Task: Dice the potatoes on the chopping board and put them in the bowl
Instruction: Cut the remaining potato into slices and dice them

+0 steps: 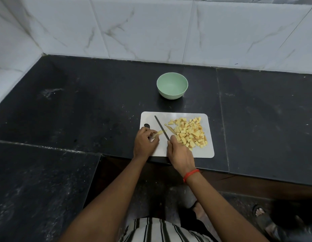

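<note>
On the white chopping board (206, 151) at the bench (99, 102) front edge: left grip (144, 143) pinching a potato strip (158, 133); right grip (179, 154) wrapped round the knife (161, 127) handle, blade at the strip's end; diced potato (188, 132) heaped on the board's right half; green bowl (169, 95) apart behind the board.

countertop (81, 110): dark speckled stone, matt | wall tiles (151, 28): glossy marble-look | bowl (171, 95): smooth matt green | chopping board (204, 152): smooth white

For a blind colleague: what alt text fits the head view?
On a white chopping board, a person's right hand holds a knife while the left hand pinches a potato strip, beside a pile of diced potato. An empty green bowl stands behind the board on the black counter.
</note>
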`<action>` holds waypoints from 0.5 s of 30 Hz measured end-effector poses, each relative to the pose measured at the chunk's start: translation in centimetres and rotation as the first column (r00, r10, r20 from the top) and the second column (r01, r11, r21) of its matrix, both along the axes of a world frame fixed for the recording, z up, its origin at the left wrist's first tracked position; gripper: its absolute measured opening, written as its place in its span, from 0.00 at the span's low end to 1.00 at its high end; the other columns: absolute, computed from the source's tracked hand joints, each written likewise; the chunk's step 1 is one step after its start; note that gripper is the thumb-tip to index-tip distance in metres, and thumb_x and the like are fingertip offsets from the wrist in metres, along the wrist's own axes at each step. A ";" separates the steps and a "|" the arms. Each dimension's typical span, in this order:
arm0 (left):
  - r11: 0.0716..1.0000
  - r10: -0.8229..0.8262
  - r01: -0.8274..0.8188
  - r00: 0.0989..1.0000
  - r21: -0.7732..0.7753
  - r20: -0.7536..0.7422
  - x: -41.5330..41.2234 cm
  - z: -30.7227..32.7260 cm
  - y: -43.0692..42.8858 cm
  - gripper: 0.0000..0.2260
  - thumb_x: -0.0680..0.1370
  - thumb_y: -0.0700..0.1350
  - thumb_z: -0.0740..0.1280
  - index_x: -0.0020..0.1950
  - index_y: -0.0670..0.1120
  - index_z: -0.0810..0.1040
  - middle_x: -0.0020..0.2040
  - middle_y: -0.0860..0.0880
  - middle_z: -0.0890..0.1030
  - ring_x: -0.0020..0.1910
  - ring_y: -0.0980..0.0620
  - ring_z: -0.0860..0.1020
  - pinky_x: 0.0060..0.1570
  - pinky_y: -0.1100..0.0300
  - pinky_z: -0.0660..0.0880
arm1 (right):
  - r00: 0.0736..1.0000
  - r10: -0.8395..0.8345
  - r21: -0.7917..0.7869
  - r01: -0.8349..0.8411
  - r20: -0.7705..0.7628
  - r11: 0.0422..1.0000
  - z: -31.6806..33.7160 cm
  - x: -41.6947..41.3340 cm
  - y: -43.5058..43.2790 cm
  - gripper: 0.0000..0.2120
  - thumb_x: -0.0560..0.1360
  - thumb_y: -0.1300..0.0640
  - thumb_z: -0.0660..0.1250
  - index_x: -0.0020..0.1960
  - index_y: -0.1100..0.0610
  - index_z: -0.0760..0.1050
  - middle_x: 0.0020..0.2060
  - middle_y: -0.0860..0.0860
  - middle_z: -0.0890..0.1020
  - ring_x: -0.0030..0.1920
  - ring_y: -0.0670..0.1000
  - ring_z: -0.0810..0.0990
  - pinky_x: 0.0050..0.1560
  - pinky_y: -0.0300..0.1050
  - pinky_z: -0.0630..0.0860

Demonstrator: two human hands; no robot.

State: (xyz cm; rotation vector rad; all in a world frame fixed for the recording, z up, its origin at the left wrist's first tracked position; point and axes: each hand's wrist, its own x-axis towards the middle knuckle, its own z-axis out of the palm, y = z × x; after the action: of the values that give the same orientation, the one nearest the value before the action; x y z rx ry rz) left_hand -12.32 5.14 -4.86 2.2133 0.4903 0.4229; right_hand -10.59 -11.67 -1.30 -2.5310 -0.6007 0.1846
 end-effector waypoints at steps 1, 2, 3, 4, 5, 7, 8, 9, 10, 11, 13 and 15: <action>1.000 -0.001 0.001 1.000 0.003 -0.008 0.0 0.1 0.0 0.08 0.74 0.44 0.74 0.52 0.46 0.86 0.45 0.54 0.76 0.46 0.54 0.76 0.44 0.59 0.76 | 1.000 0.011 -0.019 -0.011 -0.004 1.000 -0.1 0.3 0.4 0.07 0.85 0.52 0.54 0.52 0.55 0.63 0.32 0.56 0.78 0.32 0.63 0.77 0.28 0.49 0.66; 1.000 -0.001 0.001 1.000 0.005 -0.011 0.0 0.1 0.0 0.08 0.74 0.44 0.75 0.52 0.46 0.86 0.45 0.54 0.76 0.46 0.54 0.76 0.44 0.61 0.75 | 1.000 0.019 -0.038 -0.019 -0.010 0.999 -0.3 0.4 0.6 0.07 0.85 0.52 0.54 0.53 0.55 0.64 0.32 0.57 0.79 0.33 0.63 0.78 0.29 0.48 0.65; 1.000 -0.002 0.002 1.000 0.007 -0.012 0.0 0.1 0.0 0.08 0.75 0.45 0.75 0.53 0.46 0.86 0.45 0.54 0.76 0.47 0.54 0.76 0.44 0.62 0.74 | 1.000 0.025 -0.051 -0.025 -0.014 0.998 -0.4 0.5 0.7 0.07 0.84 0.52 0.55 0.54 0.56 0.64 0.33 0.57 0.79 0.33 0.63 0.78 0.29 0.48 0.65; 1.000 -0.002 0.002 1.000 0.010 -0.012 0.0 0.2 0.1 0.08 0.75 0.45 0.75 0.53 0.47 0.86 0.45 0.54 0.75 0.47 0.54 0.75 0.44 0.64 0.72 | 0.999 0.029 -0.054 -0.030 -0.015 0.998 -0.4 0.5 0.7 0.07 0.84 0.53 0.55 0.55 0.56 0.64 0.33 0.57 0.79 0.33 0.63 0.79 0.29 0.48 0.64; 1.000 -0.002 0.002 1.000 0.015 -0.014 0.1 0.2 0.1 0.08 0.75 0.46 0.75 0.54 0.47 0.86 0.45 0.55 0.75 0.48 0.54 0.75 0.44 0.65 0.71 | 0.999 0.031 -0.053 -0.032 -0.015 0.998 -0.4 0.5 0.7 0.07 0.84 0.52 0.55 0.55 0.56 0.64 0.33 0.57 0.79 0.33 0.63 0.79 0.29 0.48 0.64; 1.000 0.001 -0.001 1.000 0.020 -0.014 0.1 0.2 0.0 0.08 0.76 0.47 0.75 0.54 0.47 0.86 0.45 0.55 0.75 0.48 0.54 0.75 0.43 0.66 0.70 | 1.000 0.026 -0.057 -0.026 -0.016 0.998 -0.4 0.6 0.7 0.06 0.84 0.53 0.54 0.55 0.56 0.64 0.33 0.57 0.79 0.33 0.62 0.78 0.29 0.48 0.65; 1.000 0.001 -0.001 1.000 0.021 -0.015 0.1 0.1 -0.1 0.08 0.76 0.47 0.75 0.53 0.47 0.86 0.45 0.54 0.75 0.48 0.54 0.75 0.43 0.65 0.71 | 1.000 0.019 -0.058 -0.020 -0.018 0.998 -0.4 0.6 0.8 0.06 0.84 0.53 0.54 0.55 0.55 0.64 0.32 0.57 0.79 0.33 0.62 0.78 0.29 0.48 0.66; 1.000 0.001 -0.001 1.000 0.021 -0.016 0.1 0.2 -0.1 0.08 0.76 0.48 0.75 0.53 0.47 0.86 0.46 0.54 0.75 0.48 0.54 0.75 0.43 0.63 0.72 | 1.000 0.011 -0.061 -0.013 -0.020 0.998 -0.4 0.6 0.9 0.06 0.84 0.53 0.54 0.56 0.55 0.64 0.32 0.57 0.79 0.33 0.62 0.78 0.29 0.48 0.67; 1.000 0.001 -0.001 1.000 0.021 -0.015 0.1 0.2 -0.1 0.08 0.75 0.48 0.75 0.53 0.47 0.86 0.46 0.53 0.75 0.48 0.53 0.75 0.43 0.62 0.73 | 1.000 0.004 -0.070 -0.006 -0.024 0.998 -0.4 0.6 1.0 0.06 0.84 0.53 0.54 0.56 0.55 0.65 0.32 0.57 0.79 0.33 0.62 0.78 0.29 0.48 0.67; 1.000 0.002 -0.002 1.000 0.023 -0.012 0.1 0.2 -0.1 0.08 0.76 0.48 0.75 0.53 0.47 0.86 0.46 0.53 0.75 0.48 0.53 0.75 0.43 0.60 0.74 | 1.000 -0.001 -0.082 -0.001 -0.028 0.997 -0.3 0.6 1.2 0.06 0.84 0.53 0.54 0.56 0.55 0.65 0.32 0.57 0.79 0.33 0.62 0.78 0.29 0.47 0.66; 1.000 0.005 -0.005 1.000 0.029 -0.009 0.1 0.2 0.0 0.08 0.76 0.48 0.75 0.53 0.47 0.87 0.46 0.53 0.75 0.48 0.54 0.74 0.43 0.61 0.74 | 0.999 -0.007 -0.087 0.003 -0.040 0.996 -0.1 0.7 1.4 0.06 0.84 0.53 0.54 0.57 0.55 0.65 0.33 0.58 0.79 0.33 0.62 0.79 0.29 0.47 0.65; 0.999 0.003 -0.003 1.000 0.037 -0.006 0.2 0.3 -0.1 0.08 0.76 0.47 0.74 0.53 0.47 0.86 0.45 0.53 0.75 0.48 0.54 0.74 0.43 0.62 0.72 | 0.998 0.007 -0.072 -0.011 -0.061 0.997 0.0 0.6 1.0 0.06 0.84 0.53 0.54 0.56 0.55 0.65 0.33 0.58 0.79 0.34 0.63 0.78 0.30 0.47 0.65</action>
State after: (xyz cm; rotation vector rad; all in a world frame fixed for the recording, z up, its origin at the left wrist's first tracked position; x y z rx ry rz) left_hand -12.16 5.01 -4.59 2.2502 0.4930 0.4302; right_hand -9.98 -10.62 -1.28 -2.5821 -0.5918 0.2900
